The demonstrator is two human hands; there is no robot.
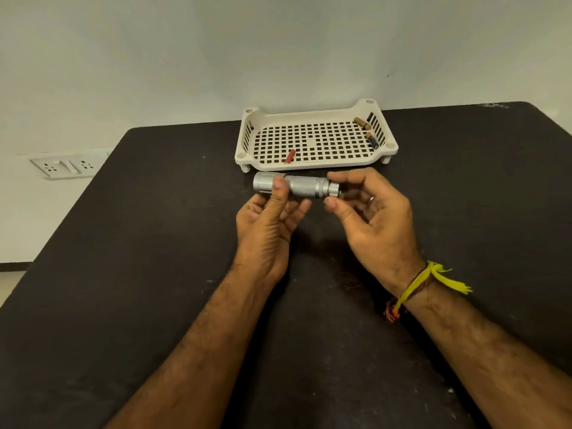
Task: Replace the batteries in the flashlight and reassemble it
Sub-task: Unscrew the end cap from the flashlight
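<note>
Our left hand point(272, 218) pinches the flashlight point(297, 187) head; our right hand point(368, 209) pinches the tail cap point(333, 188). We should twist it squarely, keeping the left grip steady.

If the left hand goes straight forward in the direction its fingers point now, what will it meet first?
Probably the near rim of the white tray. The left hand holds the silver flashlight and points away from the person toward that tray. The gap between looks free, though depth is hard to judge from one view.
</note>
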